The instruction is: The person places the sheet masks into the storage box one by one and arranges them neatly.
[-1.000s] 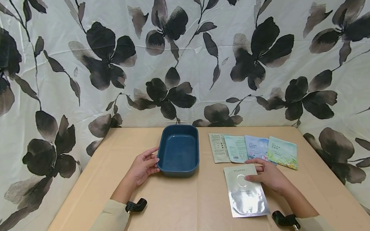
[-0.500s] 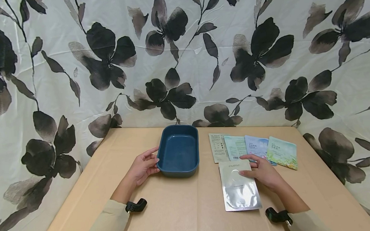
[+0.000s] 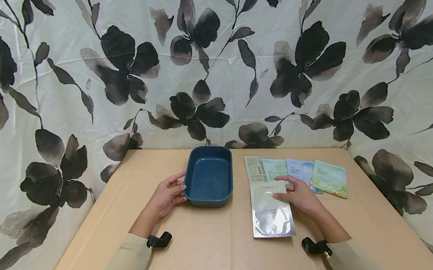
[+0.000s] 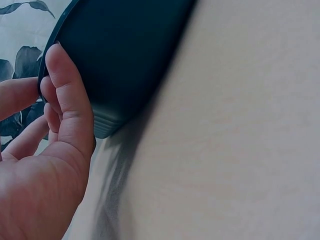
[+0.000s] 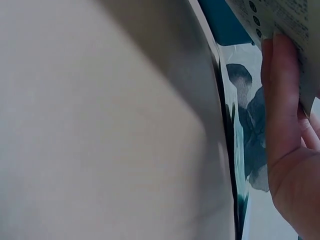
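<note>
A dark blue rectangular box (image 3: 208, 177) stands at the middle of the table. My left hand (image 3: 167, 196) touches its left side from outside, the fingers loosely bent. In the left wrist view the thumb (image 4: 71, 102) lies against the box's outer wall near the rim. My right hand (image 3: 302, 199) pinches the upper right edge of a silver face mask packet (image 3: 272, 219), thumb on the front and fingers behind. The packet's printed back (image 5: 295, 25) shows at the top right of the right wrist view.
Behind the silver packet, several more packets lie fanned in a row: a pale printed one (image 3: 255, 169), a light teal one (image 3: 273, 167), a blue one (image 3: 300, 170) and a green flowered one (image 3: 330, 178). A floral cloth (image 3: 235, 69) hangs behind the wooden table (image 3: 203, 244).
My right hand has carried the silver packet left and a little away from me; it now overlaps the leftmost packets in the row. The left hand and the box have stayed still.
</note>
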Tool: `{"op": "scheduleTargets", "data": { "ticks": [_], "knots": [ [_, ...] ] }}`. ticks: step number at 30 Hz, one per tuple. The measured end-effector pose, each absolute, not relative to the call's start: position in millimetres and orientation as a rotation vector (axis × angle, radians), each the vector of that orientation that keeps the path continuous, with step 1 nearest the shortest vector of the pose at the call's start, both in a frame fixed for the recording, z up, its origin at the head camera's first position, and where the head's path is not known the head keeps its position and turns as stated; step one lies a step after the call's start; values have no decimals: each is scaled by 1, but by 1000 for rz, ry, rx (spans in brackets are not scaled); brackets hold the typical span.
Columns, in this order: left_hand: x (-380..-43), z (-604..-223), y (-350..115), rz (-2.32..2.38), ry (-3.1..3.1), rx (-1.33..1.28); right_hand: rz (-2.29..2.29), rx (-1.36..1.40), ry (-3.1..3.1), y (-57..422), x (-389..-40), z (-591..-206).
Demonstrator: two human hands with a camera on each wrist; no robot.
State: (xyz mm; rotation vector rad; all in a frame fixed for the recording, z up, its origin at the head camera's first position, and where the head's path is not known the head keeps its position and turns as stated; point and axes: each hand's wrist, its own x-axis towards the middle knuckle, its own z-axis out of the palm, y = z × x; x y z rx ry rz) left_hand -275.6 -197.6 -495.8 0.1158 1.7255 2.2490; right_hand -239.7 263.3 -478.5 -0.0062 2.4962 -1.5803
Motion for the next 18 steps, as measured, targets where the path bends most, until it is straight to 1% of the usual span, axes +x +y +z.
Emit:
{"op": "scheduleTargets", "data": {
  "ticks": [11,18],
  "knots": [
    [-276,-495,-197,2251,1724,118,-1789,9,2389,250,-249,-469],
    [-275,-495,-197,2264,1706,110,-1845,8,2380,238,-253,-458]
  ]
}}
